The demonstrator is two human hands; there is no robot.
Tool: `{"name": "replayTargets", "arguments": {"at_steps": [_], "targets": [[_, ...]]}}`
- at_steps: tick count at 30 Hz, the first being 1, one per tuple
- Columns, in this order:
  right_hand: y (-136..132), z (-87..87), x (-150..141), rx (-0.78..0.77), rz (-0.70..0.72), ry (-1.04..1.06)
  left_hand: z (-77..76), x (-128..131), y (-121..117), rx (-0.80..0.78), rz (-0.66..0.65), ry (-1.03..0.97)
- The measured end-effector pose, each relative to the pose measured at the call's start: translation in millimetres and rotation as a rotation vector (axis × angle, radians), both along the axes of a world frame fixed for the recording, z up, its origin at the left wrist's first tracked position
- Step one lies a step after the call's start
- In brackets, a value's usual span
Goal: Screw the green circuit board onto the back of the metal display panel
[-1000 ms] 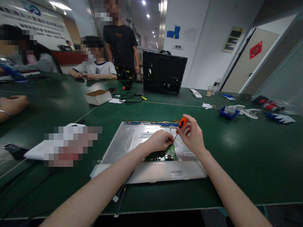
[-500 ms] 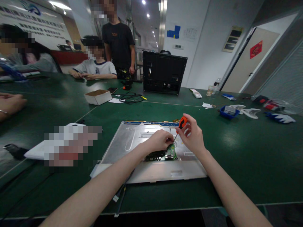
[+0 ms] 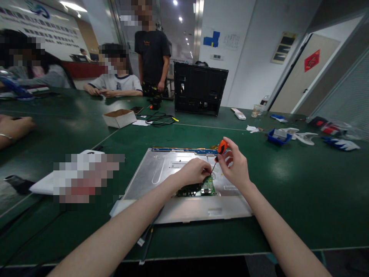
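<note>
Tabletop (image 3: 302,184): was green and crossed by a pale seam (image 3: 201,126)
Box (image 3: 119,121): stood open near a phone (image 3: 137,110) and a coiled black cable (image 3: 161,123)
Black casing (image 3: 200,90): stood upright toward the far edge
Blue tray (image 3: 277,141): sat on the right, left of a blue-and-white glove (image 3: 341,144)
Cup (image 3: 255,111): stood beside a bottle (image 3: 264,101)
Far side: a standing person (image 3: 152,54) wore a black T-shirt; a seated person (image 3: 123,82) wore white
Door (image 3: 305,79): bore a red sign (image 3: 312,60)

The silver panel (image 3: 145,175) lies flat, a blue strip (image 3: 184,151) along its twelve-o'clock edge. The green board (image 3: 208,185) sits on it, partly hidden. The orange-and-black screwdriver (image 3: 222,147) slants, tip down near the board's one-o'clock edge.
</note>
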State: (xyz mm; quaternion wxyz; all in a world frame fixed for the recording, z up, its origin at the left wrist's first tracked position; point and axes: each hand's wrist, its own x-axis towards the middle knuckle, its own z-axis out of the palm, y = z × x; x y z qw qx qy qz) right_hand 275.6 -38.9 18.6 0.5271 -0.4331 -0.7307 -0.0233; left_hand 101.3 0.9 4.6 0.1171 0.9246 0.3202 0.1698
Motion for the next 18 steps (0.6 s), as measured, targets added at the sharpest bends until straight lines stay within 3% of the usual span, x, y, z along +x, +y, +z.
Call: {"name": "replayTargets", "arguments": {"at_steps": [18], "targets": [[0.5, 1.1, -0.3, 0.002, 0.012, 0.002, 0.5, -0.1, -0.2, 0.002, 0.004, 0.007]]}}
